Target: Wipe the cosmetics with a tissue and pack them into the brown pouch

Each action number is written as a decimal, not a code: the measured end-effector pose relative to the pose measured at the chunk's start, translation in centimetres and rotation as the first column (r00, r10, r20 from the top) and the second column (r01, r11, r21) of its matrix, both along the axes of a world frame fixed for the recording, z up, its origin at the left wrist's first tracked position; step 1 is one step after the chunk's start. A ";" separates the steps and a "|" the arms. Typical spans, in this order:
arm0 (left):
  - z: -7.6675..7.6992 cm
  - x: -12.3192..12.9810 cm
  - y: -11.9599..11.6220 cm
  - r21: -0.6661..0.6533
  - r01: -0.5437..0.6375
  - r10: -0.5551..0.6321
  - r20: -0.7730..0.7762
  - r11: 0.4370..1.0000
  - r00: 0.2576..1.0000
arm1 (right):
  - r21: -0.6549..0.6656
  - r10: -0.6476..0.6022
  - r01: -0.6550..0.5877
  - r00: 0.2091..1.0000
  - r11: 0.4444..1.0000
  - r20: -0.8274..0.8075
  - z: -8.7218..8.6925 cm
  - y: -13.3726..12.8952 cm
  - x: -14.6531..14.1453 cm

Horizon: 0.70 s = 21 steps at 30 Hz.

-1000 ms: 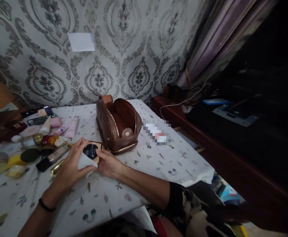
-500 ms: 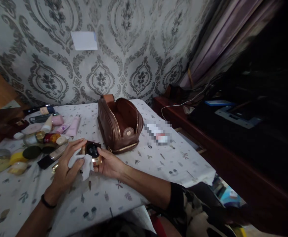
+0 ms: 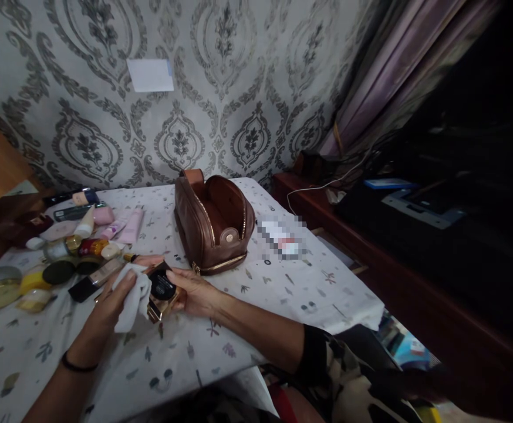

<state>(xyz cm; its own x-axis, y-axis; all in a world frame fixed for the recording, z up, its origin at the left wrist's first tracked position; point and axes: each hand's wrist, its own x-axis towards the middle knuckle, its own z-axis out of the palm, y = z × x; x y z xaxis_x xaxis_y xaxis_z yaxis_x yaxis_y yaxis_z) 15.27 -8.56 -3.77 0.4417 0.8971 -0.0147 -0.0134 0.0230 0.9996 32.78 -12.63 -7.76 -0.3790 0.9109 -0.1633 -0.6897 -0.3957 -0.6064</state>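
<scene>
My right hand [image 3: 197, 294] grips a gold case with a round black label [image 3: 162, 286], thumb on its face. A crumpled white cloth [image 3: 132, 296] is held in my left hand [image 3: 113, 296], its thumb across the cloth, against the left side of the case. The left fingers are partly hidden behind the cloth. Just beyond my hands stands a brown leather bag [image 3: 199, 235] with its zipped top open. A bottle with a black cap [image 3: 91, 282] lies beside my left hand.
Several jars, pink tubes [image 3: 132, 226] and bottles crowd the table's left side. A blurred white item [image 3: 280, 238] lies right of the bag. The patterned tablecloth [image 3: 283, 299] covers the table; a dark red cabinet [image 3: 397, 288] stands at the right.
My left hand has shifted slightly left and down with the cloth. The gold case is tilted differently, and more of its label and lower edge shows.
</scene>
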 end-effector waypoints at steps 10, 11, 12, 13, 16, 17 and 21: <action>0.1 0.5 -0.6 -0.155 -0.004 0.018 0.088 0.988 0.996 | -0.057 -0.058 0.054 0.996 0.997 -0.073 0.0 0.0 -0.4; -0.1 0.6 -0.3 -0.151 -0.046 0.061 0.095 0.987 0.994 | -0.062 -0.075 0.069 0.992 0.996 -0.099 0.1 0.0 -0.4; -0.2 0.7 0.1 -0.153 -0.087 0.103 0.104 0.984 0.989 | -0.065 -0.087 0.080 0.989 0.995 -0.121 0.1 0.0 -0.4; -0.4 0.8 0.5 -0.154 -0.114 0.132 0.111 0.981 0.985 | -0.065 -0.093 0.085 0.986 0.994 -0.137 0.1 0.0 -0.4; -0.6 1.0 1.1 -0.108 -0.151 0.162 0.106 0.983 0.981 | -0.057 -0.076 0.068 0.984 0.996 -0.159 -0.1 0.2 -0.2; -0.5 1.0 1.1 -0.088 -0.148 0.157 0.106 0.985 0.982 | -0.055 -0.069 0.061 0.985 0.997 -0.158 -0.1 0.2 -0.3; 0.4 1.0 0.3 -0.068 -0.211 0.220 0.169 0.975 0.961 | -0.055 -0.052 0.045 0.988 0.997 -0.142 -0.1 0.0 -0.6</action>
<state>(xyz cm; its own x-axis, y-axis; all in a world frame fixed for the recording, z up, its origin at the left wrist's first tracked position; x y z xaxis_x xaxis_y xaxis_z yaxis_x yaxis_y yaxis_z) 16.26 -8.30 -3.33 0.2375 0.9714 -0.0005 -0.1972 0.0487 0.9792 32.18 -12.59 -7.82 -0.3575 0.9205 -0.1576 -0.7874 -0.3878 -0.4792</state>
